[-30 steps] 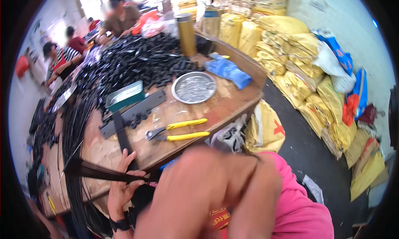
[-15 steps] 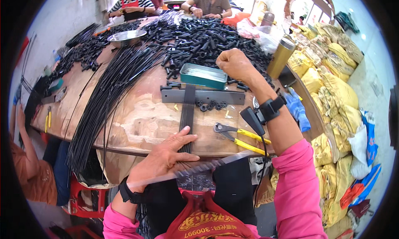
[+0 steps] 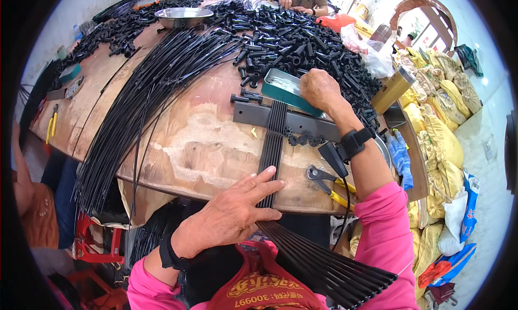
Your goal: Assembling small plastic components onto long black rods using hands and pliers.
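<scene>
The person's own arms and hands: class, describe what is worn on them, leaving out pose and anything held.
Both hands are bare, without gloves. Both arms wear bright pink sleeves. The left hand has a black band at its wrist. The right hand has a black wrist strap carrying a small black device, from which a thin black cable trails down along the forearm.

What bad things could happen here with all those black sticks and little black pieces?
The left hand only presses flat on the bundle of thin black rods; their loose ends fan out past the table edge, so they might slide or spill. The right hand reaches into the teal tray beside the heaped black tubes, which could roll off. The yellow-handled pliers lie close to the right forearm and might get knocked off.
</scene>
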`<state>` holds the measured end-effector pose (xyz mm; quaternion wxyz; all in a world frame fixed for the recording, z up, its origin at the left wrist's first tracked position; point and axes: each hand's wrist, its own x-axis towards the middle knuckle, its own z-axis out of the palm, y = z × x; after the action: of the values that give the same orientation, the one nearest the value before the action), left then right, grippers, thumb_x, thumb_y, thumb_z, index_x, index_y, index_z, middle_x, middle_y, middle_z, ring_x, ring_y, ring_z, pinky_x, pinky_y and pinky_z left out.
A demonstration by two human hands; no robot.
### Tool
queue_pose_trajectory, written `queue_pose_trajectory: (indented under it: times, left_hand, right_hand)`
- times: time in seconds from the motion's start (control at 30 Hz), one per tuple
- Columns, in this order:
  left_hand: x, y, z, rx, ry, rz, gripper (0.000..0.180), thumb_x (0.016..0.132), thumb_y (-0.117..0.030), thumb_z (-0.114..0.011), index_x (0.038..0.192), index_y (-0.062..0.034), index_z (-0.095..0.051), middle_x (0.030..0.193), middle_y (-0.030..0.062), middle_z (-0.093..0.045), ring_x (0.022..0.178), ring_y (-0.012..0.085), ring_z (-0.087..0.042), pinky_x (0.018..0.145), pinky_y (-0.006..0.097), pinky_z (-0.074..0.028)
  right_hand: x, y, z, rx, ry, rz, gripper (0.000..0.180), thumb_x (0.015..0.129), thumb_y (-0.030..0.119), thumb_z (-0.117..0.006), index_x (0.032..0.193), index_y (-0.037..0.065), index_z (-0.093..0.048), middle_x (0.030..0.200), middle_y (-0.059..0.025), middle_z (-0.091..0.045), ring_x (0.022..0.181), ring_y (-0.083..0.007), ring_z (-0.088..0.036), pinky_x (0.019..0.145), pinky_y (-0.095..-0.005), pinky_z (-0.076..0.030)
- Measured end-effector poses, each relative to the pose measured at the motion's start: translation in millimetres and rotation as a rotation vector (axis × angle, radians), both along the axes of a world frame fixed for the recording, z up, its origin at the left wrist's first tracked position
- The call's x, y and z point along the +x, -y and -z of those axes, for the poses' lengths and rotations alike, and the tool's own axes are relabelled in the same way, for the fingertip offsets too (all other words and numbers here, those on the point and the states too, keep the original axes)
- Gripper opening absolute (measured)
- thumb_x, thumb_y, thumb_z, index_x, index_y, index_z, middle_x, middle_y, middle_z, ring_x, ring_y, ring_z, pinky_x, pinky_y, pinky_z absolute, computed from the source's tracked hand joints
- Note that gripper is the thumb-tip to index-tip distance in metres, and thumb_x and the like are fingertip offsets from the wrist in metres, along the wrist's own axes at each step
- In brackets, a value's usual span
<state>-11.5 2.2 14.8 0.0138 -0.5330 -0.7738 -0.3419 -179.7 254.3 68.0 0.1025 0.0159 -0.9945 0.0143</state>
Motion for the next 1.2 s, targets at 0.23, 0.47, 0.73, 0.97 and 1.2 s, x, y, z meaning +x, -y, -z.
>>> queue_pose_trajectory:
  times: [0.23, 0.47, 0.73, 0.97, 1.2]
  left_hand:
    - [3.7, 1.1, 2.3, 0.005, -0.045, -0.002, 0.025, 0.067, -0.013, -0.07, 0.092, -0.0134, -0.069, 0.133, 0.0136, -0.045, 0.13, 0.0365, -0.034, 0.104, 0.045, -0.035]
    - [13.6, 6.3, 2.6, -0.027, -0.053, 0.003, 0.029, 0.065, -0.009, -0.068, 0.093, -0.0122, -0.068, 0.133, 0.0151, -0.044, 0.131, 0.0371, -0.034, 0.104, 0.047, -0.034]
    - [15.1, 4.6, 3.6, -0.008, -0.051, -0.004, 0.034, 0.062, -0.002, -0.065, 0.094, -0.0129, -0.068, 0.133, 0.015, -0.044, 0.132, 0.0365, -0.033, 0.106, 0.047, -0.032]
    - [16.1, 3.5, 4.9, 0.001, -0.055, -0.015, 0.03, 0.064, -0.005, -0.067, 0.092, -0.013, -0.069, 0.132, 0.0147, -0.045, 0.132, 0.0356, -0.033, 0.106, 0.046, -0.032]
    - [15.7, 3.7, 5.6, -0.003, -0.053, -0.013, 0.025, 0.067, -0.008, -0.067, 0.092, -0.013, -0.069, 0.132, 0.0148, -0.045, 0.132, 0.0359, -0.033, 0.106, 0.046, -0.033]
  right_hand:
    - [11.3, -6.8, -1.4, -0.039, -0.16, -0.122, 0.019, 0.079, 0.011, -0.051, 0.078, 0.002, -0.068, 0.084, -0.0226, -0.064, 0.081, -0.0387, -0.063, 0.073, -0.0441, -0.051]
    - [50.7, 0.0, -3.1, -0.436, 0.112, -0.322, 0.008, 0.077, 0.003, -0.058, 0.081, -0.001, -0.064, 0.068, -0.0168, -0.06, 0.061, -0.0235, -0.057, 0.06, -0.0328, -0.045]
    - [62.4, -9.1, 6.7, -0.153, -0.028, -0.281, 0.01, 0.072, 0.004, -0.059, 0.08, 0.0, -0.065, 0.075, -0.018, -0.062, 0.068, -0.031, -0.061, 0.064, -0.0374, -0.047]
    - [62.3, -8.5, 5.0, -0.104, -0.02, -0.29, 0.013, 0.069, 0.001, -0.055, 0.078, 0.001, -0.065, 0.076, -0.0183, -0.061, 0.07, -0.034, -0.06, 0.065, -0.0381, -0.047]
    - [64.2, -4.5, 5.6, -0.117, -0.04, -0.298, 0.013, 0.07, 0.002, -0.055, 0.078, 0.002, -0.066, 0.075, -0.0172, -0.061, 0.071, -0.0335, -0.06, 0.066, -0.0388, -0.047]
